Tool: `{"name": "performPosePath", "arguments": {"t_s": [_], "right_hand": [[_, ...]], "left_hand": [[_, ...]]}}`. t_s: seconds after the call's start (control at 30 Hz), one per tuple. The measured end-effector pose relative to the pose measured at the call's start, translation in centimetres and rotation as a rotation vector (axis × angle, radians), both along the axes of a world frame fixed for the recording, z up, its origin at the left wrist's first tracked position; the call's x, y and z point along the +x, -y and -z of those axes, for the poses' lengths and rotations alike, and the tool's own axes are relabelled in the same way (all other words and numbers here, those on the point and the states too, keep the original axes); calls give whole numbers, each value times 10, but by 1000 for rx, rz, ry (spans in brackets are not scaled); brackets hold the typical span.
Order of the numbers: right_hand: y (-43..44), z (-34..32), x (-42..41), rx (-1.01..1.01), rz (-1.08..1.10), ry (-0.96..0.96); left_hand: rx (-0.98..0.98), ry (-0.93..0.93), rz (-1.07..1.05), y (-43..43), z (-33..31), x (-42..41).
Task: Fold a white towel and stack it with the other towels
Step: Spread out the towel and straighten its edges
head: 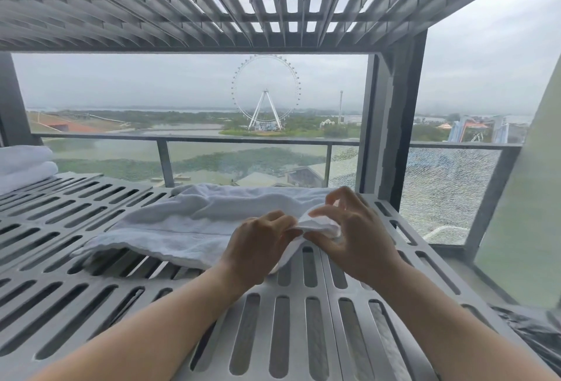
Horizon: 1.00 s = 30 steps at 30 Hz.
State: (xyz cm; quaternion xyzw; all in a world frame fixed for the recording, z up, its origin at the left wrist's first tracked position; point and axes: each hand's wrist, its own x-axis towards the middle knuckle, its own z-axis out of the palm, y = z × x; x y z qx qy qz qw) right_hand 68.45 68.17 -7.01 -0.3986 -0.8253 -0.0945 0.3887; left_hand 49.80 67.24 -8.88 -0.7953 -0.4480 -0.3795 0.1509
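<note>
Far left of frame: stack of folded white towels (24,165) on grey slotted metal shelf (91,304). Centre: rumpled white terry towel (188,219), unfolded, spread on shelf, near edge drooping. Left hand (258,247) and right hand (355,244) close together right of centre, fingers (318,212) of both pinching one towel corner. Step, as judged: finding corners before first fold. Next: slide hands apart along edge, stretch flat, then fold; stack sits well apart at left.

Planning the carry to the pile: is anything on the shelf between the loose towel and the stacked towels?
Nothing visible: bare slatted shelf lies between the white towel and the folded towels at far left.
</note>
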Motion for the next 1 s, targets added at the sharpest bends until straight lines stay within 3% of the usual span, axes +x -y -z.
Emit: {"name": "performPosePath", "arguments": {"t_s": [0.17, 0.43, 0.63, 0.8, 1.0], "right_hand": [[-2, 2, -9, -99, 77, 211], [-8, 4, 12, -159, 194, 108], [-7, 4, 13, -195, 262, 170], [-3, 11, -3, -147, 253, 343], [-8, 16, -9, -46, 193, 376]], "left_hand": [[-33, -2, 14, 0, -1, 0], [-257, -139, -198, 1, -2, -7], [-174, -293, -293, 0, -4, -17], [-122, -318, -261, 0, 0, -14], [-92, -393, -168, -4, -2, -20]]}}
